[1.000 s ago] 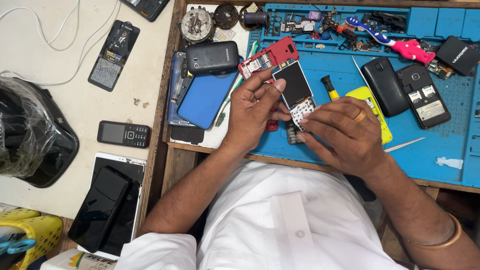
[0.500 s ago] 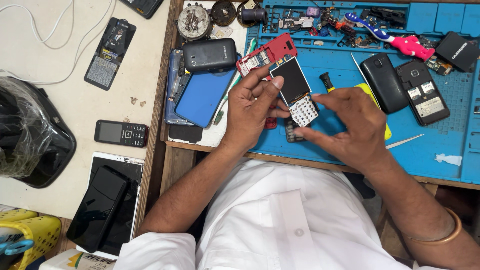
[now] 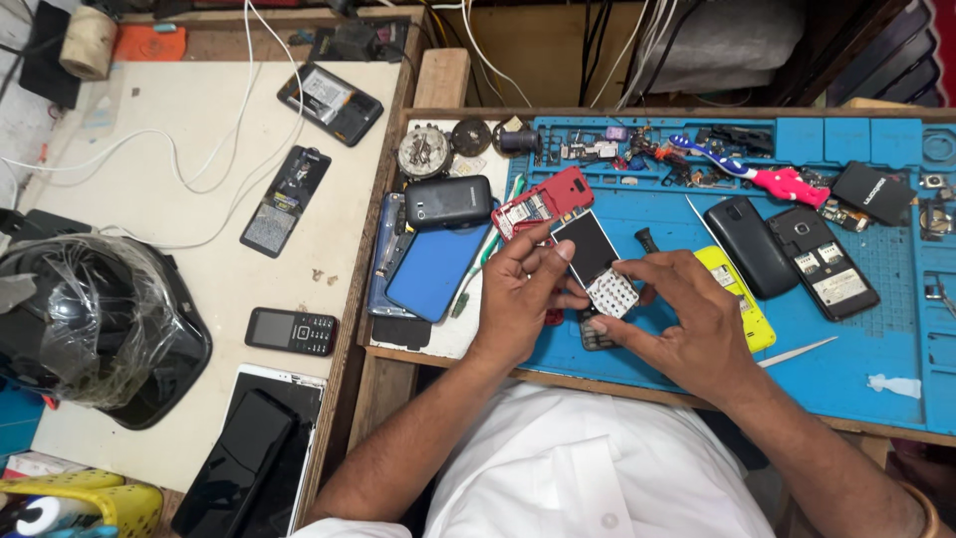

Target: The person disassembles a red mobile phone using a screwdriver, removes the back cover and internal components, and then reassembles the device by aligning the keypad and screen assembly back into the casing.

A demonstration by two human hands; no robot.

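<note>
Since a moment ago the right hand [image 3: 687, 324] slid lower, and both hands' fingers pinch the light, fragile keypad phone [image 3: 596, 264] by its edges, left hand [image 3: 523, 294] steadying, above the blue mat [image 3: 846, 349].

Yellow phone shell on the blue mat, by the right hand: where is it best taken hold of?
Take the yellow phone shell across its two long edges, near the far end. It lies flat on the blue mat, and the right hand covers its near left side, so come from above and the right.
</note>
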